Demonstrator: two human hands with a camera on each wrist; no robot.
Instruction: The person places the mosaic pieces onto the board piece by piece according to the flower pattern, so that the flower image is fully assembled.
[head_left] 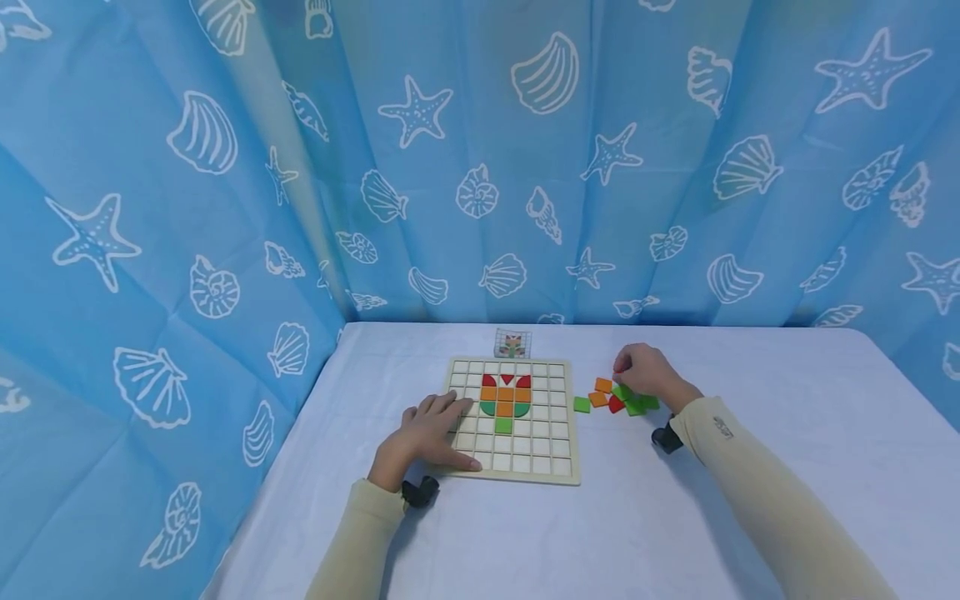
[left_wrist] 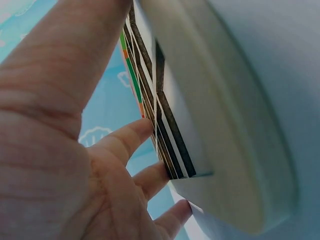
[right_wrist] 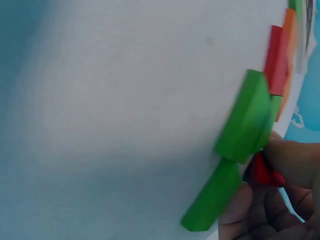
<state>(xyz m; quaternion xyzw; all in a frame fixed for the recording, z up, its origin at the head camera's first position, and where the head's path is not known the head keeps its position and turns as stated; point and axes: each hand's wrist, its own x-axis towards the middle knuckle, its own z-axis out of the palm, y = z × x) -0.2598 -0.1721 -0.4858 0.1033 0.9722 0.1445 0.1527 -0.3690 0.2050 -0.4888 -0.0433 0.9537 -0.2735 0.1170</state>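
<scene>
My left hand rests spread over the left edge of a square pale grid board. In the left wrist view its thumb and fingertips lie along the board's rim. On the grid, red, orange, dark green and light green tiles form a flower shape around an orange tile. My right hand pinches a red tile between thumb and fingers, low over the loose tile pile. Beneath it lie several light green tiles, with a red tile beside them.
Two orange tiles and a single green tile lie between the board and the pile. Behind the board is a small picture card with a similar flower pattern. A white cloth covers the table; a blue shell-print curtain hangs behind.
</scene>
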